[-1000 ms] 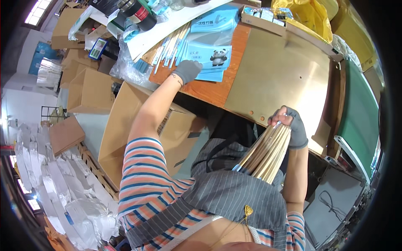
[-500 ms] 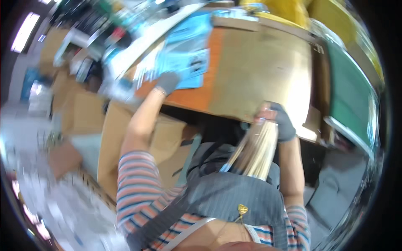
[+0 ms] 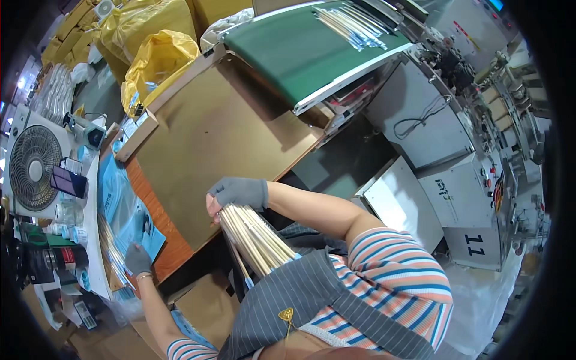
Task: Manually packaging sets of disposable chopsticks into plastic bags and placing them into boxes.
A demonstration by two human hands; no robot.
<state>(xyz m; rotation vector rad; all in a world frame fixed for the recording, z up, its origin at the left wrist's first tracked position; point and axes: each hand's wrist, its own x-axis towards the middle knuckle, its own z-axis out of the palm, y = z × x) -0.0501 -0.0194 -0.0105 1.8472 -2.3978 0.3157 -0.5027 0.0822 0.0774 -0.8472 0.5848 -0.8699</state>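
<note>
Gripping bundle of pale sticks at upper end, gloved right hand clenched around it, just off near edge of brown board. Bundle's long axis slants from fist down toward striped apron, lower ends fanned against lap. Gloved left hand well apart, left of board, fingers pressed flat on blue packets, holding nothing visible. Right hand alone carries sticks; green belt beyond board's far edge.

Right hand grips wooden sticks.
</note>
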